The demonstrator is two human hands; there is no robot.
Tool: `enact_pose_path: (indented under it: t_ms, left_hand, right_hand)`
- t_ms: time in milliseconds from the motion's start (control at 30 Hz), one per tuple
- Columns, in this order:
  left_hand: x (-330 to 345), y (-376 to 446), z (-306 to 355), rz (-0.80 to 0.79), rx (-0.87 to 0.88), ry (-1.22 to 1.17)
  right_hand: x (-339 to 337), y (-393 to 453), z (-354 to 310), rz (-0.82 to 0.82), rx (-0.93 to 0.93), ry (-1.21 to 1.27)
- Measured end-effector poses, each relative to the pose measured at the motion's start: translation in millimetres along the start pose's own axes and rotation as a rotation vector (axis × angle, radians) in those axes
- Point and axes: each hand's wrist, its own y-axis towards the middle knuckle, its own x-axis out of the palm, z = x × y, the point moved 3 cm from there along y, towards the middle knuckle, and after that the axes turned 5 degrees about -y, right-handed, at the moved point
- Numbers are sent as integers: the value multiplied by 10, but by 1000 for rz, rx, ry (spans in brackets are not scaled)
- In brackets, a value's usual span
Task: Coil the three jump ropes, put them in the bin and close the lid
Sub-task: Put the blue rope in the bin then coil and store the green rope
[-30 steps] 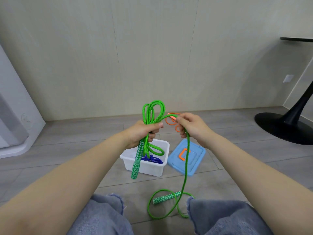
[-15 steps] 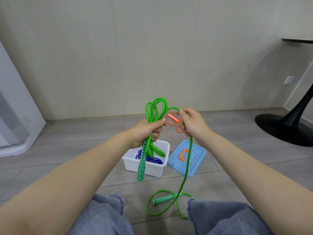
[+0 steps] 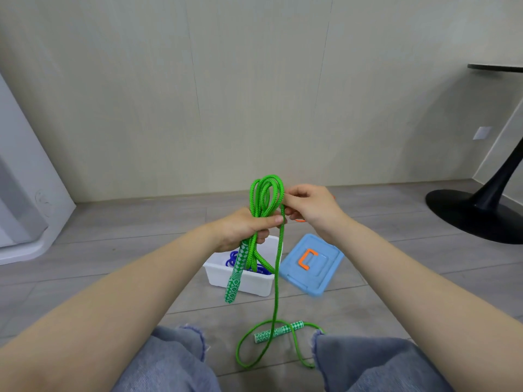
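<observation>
Left hand fist-gripped around the bundled loops of the green rope, one patterned handle hanging below it over the bin. Right hand pinches the rope's free strand beside the loop tops, fingers curled. Strand drops to the floor, where the second handle lies between the knees. Blue rope in the white bin. Blue lid flat on the floor, just right of the bin. Bit of orange rope visible behind the right hand.

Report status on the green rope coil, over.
Left hand grips green rope loops and one handle. Right hand pinches the strand. Tail and second handle on floor. Bin open.
</observation>
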Motion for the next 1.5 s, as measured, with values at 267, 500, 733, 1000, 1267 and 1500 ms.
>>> enact_pose_path:
  t_ms: [267,500,733,1000,1267,1500]
  left_hand:
    - [92,-26,33,-92,3,103]
    - [78,-39,54,-59,-9,133]
    - [-5,-14,120,45,18,-204]
    - [-160,2,220,119,130,-518]
    - [-109,-25,221,85,114,-585]
    - [-350,59,144,343,176,-464]
  right_hand:
    - [47,-9,7,-24,71,142]
    - [64,-9,20,-33,60,201]
    - [13,45,302,-196,304,85]
    - [67,-303,637,-1031,439,-464]
    - [-241,-274,867,-791,528,-723]
    - [-561,-172,841,-455,435,-611]
